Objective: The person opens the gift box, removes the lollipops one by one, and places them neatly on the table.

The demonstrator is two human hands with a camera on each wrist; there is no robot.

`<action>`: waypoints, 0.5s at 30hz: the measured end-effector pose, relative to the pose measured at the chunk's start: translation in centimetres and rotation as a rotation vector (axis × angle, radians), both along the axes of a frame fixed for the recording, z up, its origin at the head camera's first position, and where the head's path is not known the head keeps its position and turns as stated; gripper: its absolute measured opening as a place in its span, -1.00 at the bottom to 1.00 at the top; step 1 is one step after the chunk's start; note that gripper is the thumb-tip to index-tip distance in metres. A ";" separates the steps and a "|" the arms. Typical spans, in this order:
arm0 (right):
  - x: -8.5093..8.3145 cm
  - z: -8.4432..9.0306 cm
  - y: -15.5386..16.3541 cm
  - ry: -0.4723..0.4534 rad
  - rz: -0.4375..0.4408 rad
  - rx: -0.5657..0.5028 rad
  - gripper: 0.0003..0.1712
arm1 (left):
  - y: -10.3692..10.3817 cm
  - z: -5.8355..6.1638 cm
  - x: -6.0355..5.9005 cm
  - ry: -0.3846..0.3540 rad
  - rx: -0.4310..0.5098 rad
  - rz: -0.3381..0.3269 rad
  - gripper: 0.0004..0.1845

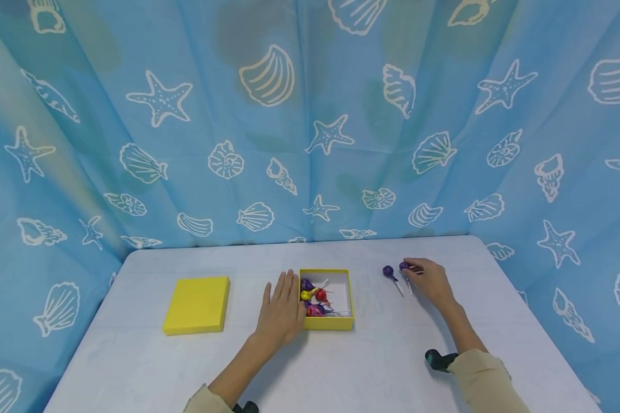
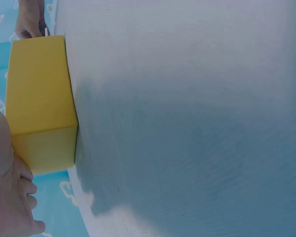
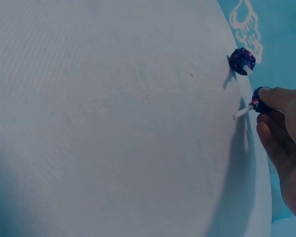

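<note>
My left hand [image 1: 281,312] rests with straight fingers along the left side of an open yellow box [image 1: 328,324]. Inside the box lie several wrapped lollipops [image 1: 321,296], purple, red, yellow and pink, mostly toward its left half. Over to the right, my right hand [image 1: 430,281] pinches a purple lollipop [image 3: 263,98] by its wrapped head, between thumb and fingers. Its white stick points away from the palm in the right wrist view. A second purple lollipop [image 1: 388,272] lies on the table just left of that hand. The left wrist view shows the box's yellow outer side [image 2: 42,89].
A square yellow lid [image 1: 197,305] lies on the white table [image 1: 134,367], left of the box. Behind the table hangs a blue curtain [image 1: 299,126] printed with white shells and starfish. Dark wrist straps show at both sleeves.
</note>
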State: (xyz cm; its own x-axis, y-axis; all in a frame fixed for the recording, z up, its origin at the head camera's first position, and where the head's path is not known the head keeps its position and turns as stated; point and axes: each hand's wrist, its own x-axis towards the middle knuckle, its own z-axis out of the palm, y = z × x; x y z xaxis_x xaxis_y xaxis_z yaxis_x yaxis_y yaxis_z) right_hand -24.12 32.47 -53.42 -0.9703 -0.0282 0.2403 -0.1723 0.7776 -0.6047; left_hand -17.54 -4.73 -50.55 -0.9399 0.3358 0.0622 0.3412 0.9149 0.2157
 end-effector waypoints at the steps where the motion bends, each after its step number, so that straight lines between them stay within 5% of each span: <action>1: -0.1 -0.1 0.0 -0.004 -0.008 -0.001 -0.60 | 0.0 0.0 0.0 -0.001 0.000 0.000 -0.31; 15: -0.4 -0.7 -0.7 -0.058 -0.039 0.000 -0.60 | 0.0 -0.1 0.0 0.003 -0.005 0.002 -0.31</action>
State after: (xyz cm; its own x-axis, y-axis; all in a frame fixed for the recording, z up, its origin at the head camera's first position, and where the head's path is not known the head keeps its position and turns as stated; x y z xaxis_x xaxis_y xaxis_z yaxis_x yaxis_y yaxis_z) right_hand -24.49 31.75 -54.14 -0.9829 0.0100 0.1837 -0.1066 0.7830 -0.6129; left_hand -17.56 -4.73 -50.63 -0.9404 0.3342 0.0631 0.3399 0.9166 0.2105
